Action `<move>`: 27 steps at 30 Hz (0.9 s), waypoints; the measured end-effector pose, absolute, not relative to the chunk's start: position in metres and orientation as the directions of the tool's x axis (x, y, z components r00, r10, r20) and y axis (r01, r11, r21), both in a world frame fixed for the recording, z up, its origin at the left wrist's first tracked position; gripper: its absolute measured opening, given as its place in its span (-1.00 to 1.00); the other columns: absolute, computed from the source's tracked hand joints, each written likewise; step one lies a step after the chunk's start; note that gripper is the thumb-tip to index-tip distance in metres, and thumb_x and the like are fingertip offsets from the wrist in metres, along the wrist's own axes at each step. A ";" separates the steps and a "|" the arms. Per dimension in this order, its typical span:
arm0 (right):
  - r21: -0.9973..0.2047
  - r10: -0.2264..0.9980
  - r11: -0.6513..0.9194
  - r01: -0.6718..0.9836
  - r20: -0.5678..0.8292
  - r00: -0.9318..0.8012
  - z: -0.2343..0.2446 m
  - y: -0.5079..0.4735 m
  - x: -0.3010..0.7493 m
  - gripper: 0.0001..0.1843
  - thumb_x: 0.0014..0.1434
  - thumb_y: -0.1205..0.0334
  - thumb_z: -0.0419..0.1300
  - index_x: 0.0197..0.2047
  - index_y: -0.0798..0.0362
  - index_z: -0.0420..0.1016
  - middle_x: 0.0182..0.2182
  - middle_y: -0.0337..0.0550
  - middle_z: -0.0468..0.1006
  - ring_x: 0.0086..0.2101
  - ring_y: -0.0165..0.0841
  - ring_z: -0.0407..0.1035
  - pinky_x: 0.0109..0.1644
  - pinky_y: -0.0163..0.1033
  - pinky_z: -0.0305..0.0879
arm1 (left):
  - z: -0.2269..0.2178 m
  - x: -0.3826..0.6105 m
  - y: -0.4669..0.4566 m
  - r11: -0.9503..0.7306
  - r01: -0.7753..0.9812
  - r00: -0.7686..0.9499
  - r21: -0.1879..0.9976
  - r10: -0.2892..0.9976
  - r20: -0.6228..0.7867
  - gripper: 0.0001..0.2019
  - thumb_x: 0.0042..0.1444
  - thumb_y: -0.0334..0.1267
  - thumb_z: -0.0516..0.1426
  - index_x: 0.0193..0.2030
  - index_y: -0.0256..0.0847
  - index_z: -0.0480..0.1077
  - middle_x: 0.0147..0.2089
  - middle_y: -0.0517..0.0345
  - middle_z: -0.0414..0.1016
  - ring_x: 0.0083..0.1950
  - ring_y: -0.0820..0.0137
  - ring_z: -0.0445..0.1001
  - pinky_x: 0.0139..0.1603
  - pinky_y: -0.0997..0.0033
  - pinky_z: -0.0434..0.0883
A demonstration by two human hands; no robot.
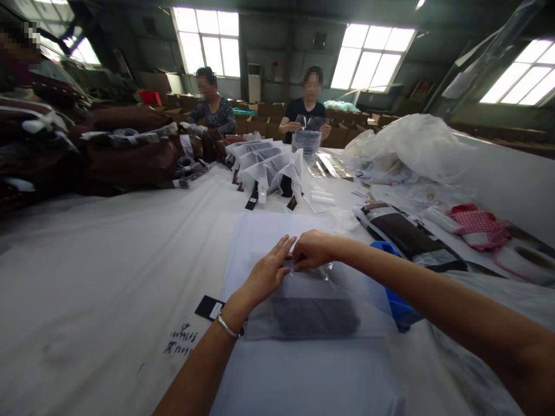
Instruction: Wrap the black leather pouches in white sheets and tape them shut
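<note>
A dark folded garment wrapped in white tissue paper [314,315] lies on a larger white sheet [277,231] in front of me. My left hand [266,271] rests flat on the wrap's upper edge, fingers stretched out, a silver bangle on its wrist. My right hand [314,249] is closed in a pinch on a small clear piece at the top edge of the wrap, touching my left fingertips. A black tag [208,307] sticks out from under the wrap by my left wrist.
A blue object [396,303] lies under my right forearm. Dark packaged goods [407,237], a red checked item [479,222] and clear plastic bags [411,144] lie right. Wrapped garments [269,164] are stacked ahead. Brown garments [125,150] pile left. Two people work at the far side.
</note>
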State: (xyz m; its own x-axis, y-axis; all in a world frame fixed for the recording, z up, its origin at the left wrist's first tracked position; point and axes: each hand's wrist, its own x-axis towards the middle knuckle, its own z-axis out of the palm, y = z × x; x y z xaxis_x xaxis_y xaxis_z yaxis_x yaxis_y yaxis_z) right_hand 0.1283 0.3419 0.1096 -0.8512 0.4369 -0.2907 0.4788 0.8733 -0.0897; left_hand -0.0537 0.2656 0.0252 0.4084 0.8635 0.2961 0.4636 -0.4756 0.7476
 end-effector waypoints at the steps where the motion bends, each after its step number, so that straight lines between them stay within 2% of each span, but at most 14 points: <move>1: -0.061 0.441 0.875 0.481 -0.312 -0.842 0.110 0.342 0.126 -0.80 0.13 0.00 0.29 -0.35 -0.08 0.62 -0.52 -0.28 0.58 -0.51 -0.40 0.38 -0.51 -0.32 -0.06 | 0.025 -0.053 0.265 -0.477 0.462 0.405 0.747 0.863 0.301 -0.19 0.10 -0.52 0.07 0.44 0.03 -0.12 0.49 0.08 -0.12 0.42 0.24 0.12 0.23 0.25 0.40; 3: -0.002 0.468 0.869 0.495 -0.323 -0.822 0.112 0.342 0.122 -0.78 0.09 -0.02 0.32 -0.34 -0.06 0.61 -0.50 -0.26 0.58 -0.49 -0.37 0.41 -0.51 -0.31 -0.07 | 0.023 -0.053 0.264 -0.480 0.463 0.400 0.745 0.863 0.308 -0.20 0.11 -0.53 0.07 0.44 -0.01 -0.13 0.50 0.07 -0.12 0.45 0.23 0.03 0.24 0.24 0.40; 5: 0.052 0.511 0.851 0.522 -0.306 -0.803 0.113 0.342 0.120 -0.71 0.04 -0.08 0.36 -0.32 -0.04 0.59 -0.49 -0.22 0.58 -0.47 -0.33 0.43 -0.49 -0.30 -0.06 | 0.022 -0.052 0.264 -0.476 0.468 0.385 0.745 0.868 0.314 -0.19 0.11 -0.52 0.06 0.45 -0.02 -0.15 0.49 0.04 -0.09 0.44 0.21 0.05 0.23 0.21 0.40; 8: 0.077 0.577 0.811 0.580 -0.272 -0.770 0.108 0.349 0.124 -0.50 -0.05 -0.25 0.37 -0.23 -0.02 0.57 -0.47 -0.14 0.58 -0.41 -0.23 0.46 -0.43 -0.29 0.05 | 0.021 -0.050 0.263 -0.469 0.451 0.365 0.760 0.873 0.322 -0.19 0.10 -0.53 0.06 0.45 0.01 -0.15 0.48 0.00 -0.08 0.30 0.25 0.31 0.18 0.23 0.44; 11: -0.030 0.670 0.710 0.703 -0.280 -0.688 0.097 0.361 0.139 -0.36 -0.10 -0.39 0.32 -0.16 -0.03 0.55 -0.41 -0.14 0.59 -0.36 -0.19 0.47 -0.39 -0.28 0.14 | 0.020 -0.049 0.261 -0.465 0.408 0.365 0.786 0.872 0.326 -0.20 0.11 -0.54 0.04 0.44 0.03 -0.13 0.48 -0.02 -0.09 0.14 0.34 0.46 0.13 0.26 0.47; 12: -0.084 0.708 0.654 0.752 -0.282 -0.648 0.094 0.365 0.147 -0.39 -0.07 -0.37 0.31 -0.15 -0.05 0.55 -0.39 -0.16 0.60 -0.36 -0.21 0.47 -0.39 -0.29 0.17 | 0.020 -0.049 0.260 -0.461 0.395 0.364 0.794 0.873 0.325 -0.21 0.11 -0.55 0.04 0.43 0.03 -0.11 0.48 -0.02 -0.08 0.13 0.36 0.47 0.12 0.27 0.48; 14: -0.147 0.805 0.525 0.838 -0.235 -0.545 0.089 0.369 0.165 -0.56 0.04 -0.20 0.33 -0.16 -0.07 0.55 -0.37 -0.21 0.60 -0.35 -0.24 0.47 -0.38 -0.29 0.21 | 0.021 -0.050 0.258 -0.456 0.382 0.363 0.804 0.874 0.323 -0.23 0.10 -0.55 0.03 0.42 0.00 -0.07 0.48 -0.03 -0.06 0.12 0.37 0.47 0.10 0.30 0.48; 16: -0.138 0.892 0.419 0.897 -0.120 -0.435 0.088 0.360 0.183 -0.75 0.17 0.03 0.27 -0.13 -0.05 0.55 -0.30 -0.18 0.62 -0.28 -0.22 0.48 -0.30 -0.26 0.28 | 0.024 -0.049 0.256 -0.459 0.399 0.370 0.794 0.873 0.319 -0.26 0.11 -0.56 0.02 0.41 -0.01 -0.03 0.47 0.00 -0.03 0.11 0.40 0.48 0.12 0.32 0.48; 18: -0.142 0.924 0.381 0.914 0.037 -0.379 0.090 0.336 0.196 -0.78 0.27 0.16 0.16 -0.05 -0.01 0.51 -0.18 -0.11 0.60 -0.18 -0.19 0.47 -0.16 -0.19 0.33 | 0.029 -0.047 0.253 -0.463 0.463 0.352 0.756 0.879 0.323 -0.32 0.14 -0.55 0.00 0.39 -0.02 0.05 0.44 0.06 0.06 0.17 0.39 0.44 0.21 0.29 0.42; 21: -0.291 0.855 0.505 0.813 0.299 -0.424 0.089 0.274 0.201 -0.74 0.32 0.15 0.08 0.01 -0.01 0.45 -0.08 -0.07 0.56 -0.08 -0.18 0.44 0.01 -0.10 0.36 | 0.042 -0.035 0.249 -0.460 0.572 0.265 0.679 0.887 0.378 -0.49 0.24 -0.48 -0.06 0.31 -0.08 0.20 0.37 0.11 0.23 0.32 0.39 0.29 0.34 0.25 0.28; 23: -0.378 0.779 0.620 0.687 0.398 -0.484 0.081 0.224 0.197 -0.74 0.33 0.18 0.04 0.03 -0.08 0.44 -0.07 -0.08 0.56 -0.05 -0.19 0.44 0.05 -0.07 0.38 | 0.050 -0.021 0.246 -0.483 0.630 0.263 0.608 0.870 0.418 -0.57 0.31 -0.39 -0.09 0.28 -0.11 0.25 0.34 0.10 0.27 0.37 0.38 0.21 0.38 0.20 0.23; 25: -0.425 0.712 0.702 0.571 0.401 -0.576 0.063 0.179 0.193 -0.69 0.29 0.22 0.07 0.07 -0.22 0.42 -0.11 -0.15 0.58 -0.10 -0.21 0.48 -0.02 -0.09 0.47 | 0.053 -0.004 0.243 -0.522 0.688 0.340 0.504 0.845 0.412 -0.58 0.34 -0.25 -0.08 0.31 -0.10 0.20 0.38 0.09 0.21 0.42 0.30 0.10 0.41 0.04 0.15; 27: -0.454 0.596 0.785 0.421 0.368 -0.714 0.039 0.145 0.191 -0.55 0.18 0.17 0.19 0.13 -0.40 0.37 -0.20 -0.26 0.62 -0.20 -0.22 0.53 -0.15 -0.15 0.55 | 0.049 0.010 0.243 -0.546 0.734 0.424 0.404 0.833 0.355 -0.51 0.33 -0.05 -0.06 0.36 -0.07 0.12 0.42 0.05 0.11 0.47 0.19 -0.03 0.42 -0.15 0.03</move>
State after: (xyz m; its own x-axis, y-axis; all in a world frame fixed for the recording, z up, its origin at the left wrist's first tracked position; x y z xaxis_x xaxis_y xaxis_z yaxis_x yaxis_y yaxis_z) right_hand 0.1911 0.1449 0.0388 -0.7137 0.5958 0.3683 0.4213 0.7852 -0.4538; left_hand 0.0098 0.2427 0.0492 0.4243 0.8331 0.3548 0.7342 -0.5458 0.4037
